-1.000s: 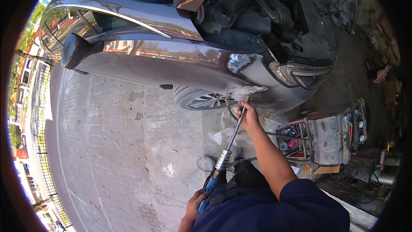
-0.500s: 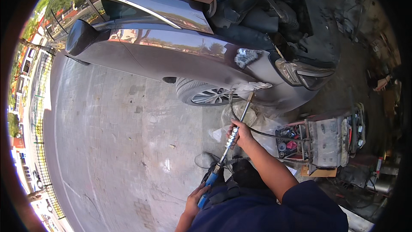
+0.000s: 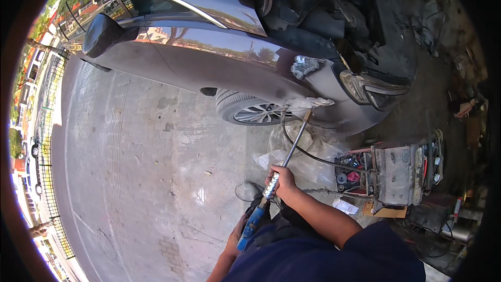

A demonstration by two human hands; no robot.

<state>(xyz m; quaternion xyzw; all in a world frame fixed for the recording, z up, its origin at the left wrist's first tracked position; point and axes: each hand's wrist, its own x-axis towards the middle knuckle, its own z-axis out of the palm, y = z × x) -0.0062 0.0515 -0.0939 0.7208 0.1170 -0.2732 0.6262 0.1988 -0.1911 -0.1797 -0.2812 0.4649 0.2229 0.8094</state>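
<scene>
Slanting up from my waist is a slide hammer (image 3: pixel 296 144) with a blue handle (image 3: pixel 251 226) and a bright metal sliding weight. My left hand (image 3: pixel 236 234) is closed round the blue handle. Higher up, my right hand (image 3: pixel 283 181) grips the tool at its sliding weight. The brass-coloured tip (image 3: pixel 308 115) is at the car's front bodywork, just below a bare, rough patch (image 3: pixel 309 103) beside the wheel arch. Whether the tip touches the metal is too small to tell. A second bare metal patch (image 3: pixel 305 67) shows higher on the fender.
The front wheel (image 3: pixel 257 113) sits left of the tool. A black cable (image 3: pixel 319 160) loops from the rough patch toward a dusty cart (image 3: pixel 395 173) with an open tray of small parts. Plastic sheeting (image 3: pixel 318 149) lies beneath the front end. A headlight (image 3: pixel 373 90) juts out at right.
My right hand and the sliding weight have moved down the rod toward the blue handle. My left hand stays on the handle. The whole view has shifted slightly.
</scene>
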